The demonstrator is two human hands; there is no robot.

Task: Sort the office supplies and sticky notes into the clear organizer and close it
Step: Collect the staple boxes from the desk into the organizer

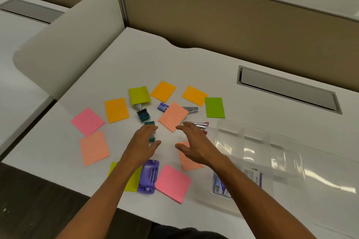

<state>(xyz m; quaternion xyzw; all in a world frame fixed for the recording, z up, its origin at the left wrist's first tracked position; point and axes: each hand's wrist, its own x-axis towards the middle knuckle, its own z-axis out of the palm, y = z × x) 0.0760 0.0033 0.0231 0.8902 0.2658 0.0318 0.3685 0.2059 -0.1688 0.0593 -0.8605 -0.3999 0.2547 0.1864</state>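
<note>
Both my left hand and right hand hover with released grip over the white worktop, left of the clear plastic organizer; coloured square sticky notes lie scattered left of it.

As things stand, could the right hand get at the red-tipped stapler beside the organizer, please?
Probably yes: the right hand hovers open just in front of the stapler, with nothing lying over it and the clear organizer off to its side.
</note>
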